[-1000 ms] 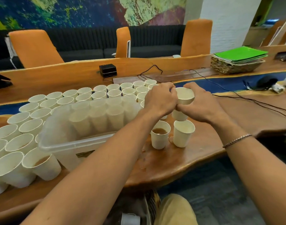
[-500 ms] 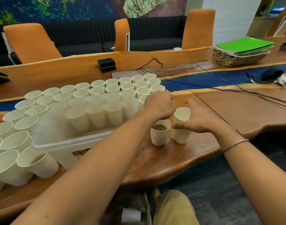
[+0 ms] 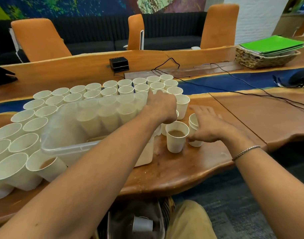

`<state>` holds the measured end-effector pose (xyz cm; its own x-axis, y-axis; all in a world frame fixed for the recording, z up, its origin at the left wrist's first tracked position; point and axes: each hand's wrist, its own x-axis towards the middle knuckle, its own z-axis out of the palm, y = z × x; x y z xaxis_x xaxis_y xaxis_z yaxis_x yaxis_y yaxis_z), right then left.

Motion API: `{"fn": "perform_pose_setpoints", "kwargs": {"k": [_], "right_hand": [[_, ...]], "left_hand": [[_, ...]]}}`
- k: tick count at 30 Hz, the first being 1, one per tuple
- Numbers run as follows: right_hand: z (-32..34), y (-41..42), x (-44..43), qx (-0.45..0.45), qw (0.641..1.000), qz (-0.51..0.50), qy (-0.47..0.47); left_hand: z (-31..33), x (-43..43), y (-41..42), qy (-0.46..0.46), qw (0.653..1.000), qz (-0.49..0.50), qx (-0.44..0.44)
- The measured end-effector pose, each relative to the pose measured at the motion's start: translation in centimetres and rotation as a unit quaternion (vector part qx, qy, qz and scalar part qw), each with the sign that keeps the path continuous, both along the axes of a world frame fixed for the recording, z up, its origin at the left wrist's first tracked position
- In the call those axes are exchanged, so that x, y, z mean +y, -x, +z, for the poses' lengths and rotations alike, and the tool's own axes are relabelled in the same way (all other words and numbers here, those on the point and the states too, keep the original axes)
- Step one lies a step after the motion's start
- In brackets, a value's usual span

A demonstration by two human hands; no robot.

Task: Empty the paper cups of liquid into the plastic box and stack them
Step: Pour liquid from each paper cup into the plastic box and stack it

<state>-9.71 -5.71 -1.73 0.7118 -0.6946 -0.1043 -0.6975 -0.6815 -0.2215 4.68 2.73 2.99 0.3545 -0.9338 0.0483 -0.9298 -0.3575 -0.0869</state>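
A translucent plastic box (image 3: 70,147) stands on the wooden table (image 3: 173,169), ringed by several white paper cups (image 3: 125,83). Beside its right end is a cup of brown liquid (image 3: 177,137). My left hand (image 3: 162,107) curls down over a cup (image 3: 163,129) just behind it, mostly hidden under my fingers. My right hand (image 3: 211,126) is spread flat over a short stack of empty cups (image 3: 193,125), its thumb touching the stack's base. Another cup with brown liquid (image 3: 45,167) leans at the box's near left.
Black cables (image 3: 234,90) cross the table to the right. A small black box (image 3: 119,63) sits at the back, a wicker basket with green folders (image 3: 265,57) at far right. Orange chairs (image 3: 39,40) stand behind. A bin holding a cup (image 3: 142,225) is under the table.
Both hands lowered the stacked cups to the table beside the brown-liquid cup. My right hand has opened over the stack, and my left hand has moved back onto another cup.
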Motion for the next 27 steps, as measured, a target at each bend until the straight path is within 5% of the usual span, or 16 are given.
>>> {"fn": "perform_pose_setpoints", "kwargs": {"k": [16,27], "right_hand": [[-1.4,-2.8,1.5,0.052,0.997,0.034,0.056],[1.8,-1.6,1.5,0.031,0.998,0.02,0.059]], "left_hand": [[-0.5,-0.5,1.0,-0.174,0.983,0.014,-0.058],[1.0,0.1,1.2,-0.111,0.993,0.024,-0.014]]}}
